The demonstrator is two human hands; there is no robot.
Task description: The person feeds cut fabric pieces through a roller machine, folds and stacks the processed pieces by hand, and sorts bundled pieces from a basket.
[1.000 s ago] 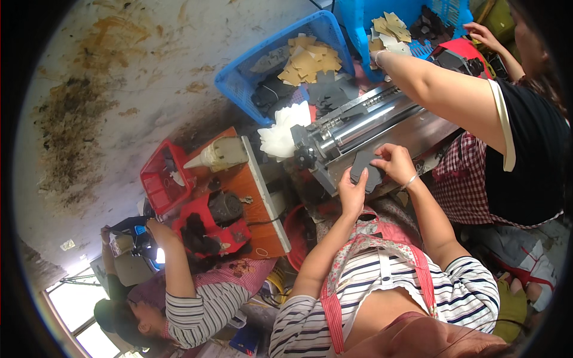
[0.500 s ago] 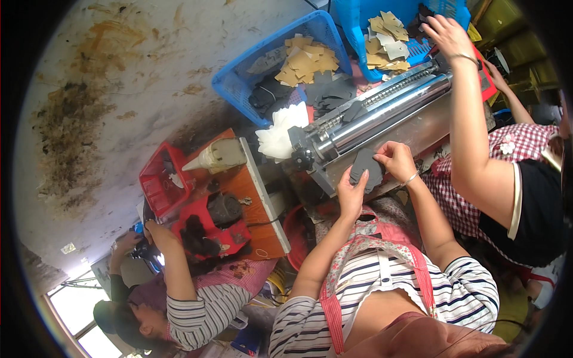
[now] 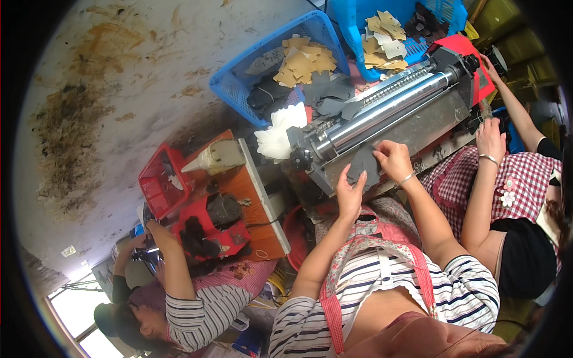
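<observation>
1. Dark grey flat pieces [image 3: 363,160]: we have them in hand, overlapped, at the near side of the metal roller machine [image 3: 421,122], toward its left end. Piece count: we can't tell.
2. Our left hand [image 3: 350,196]: clamped on the pieces' lower left edge, thumb on top.
3. Our right hand [image 3: 395,162]: thumb and fingertips pinched on their right edge. Hands apart, pieces between them.
4. White layered bundle [image 3: 279,132]: we see it just beside the machine's left end.
5. Behind the machine: blue basket [image 3: 228,95] with tan pieces [image 3: 304,64] and dark ones; second blue basket [image 3: 352,42] to its right, similar load.
6. To our left: wooden table [image 3: 253,207], whitish cone-shaped container [image 3: 216,156] on it, red bin [image 3: 156,194] by its edge.
7. Co-workers: one at our right, hand [image 3: 490,141] near the machine's right end; one at our left, striped sleeve [image 3: 200,313].
</observation>
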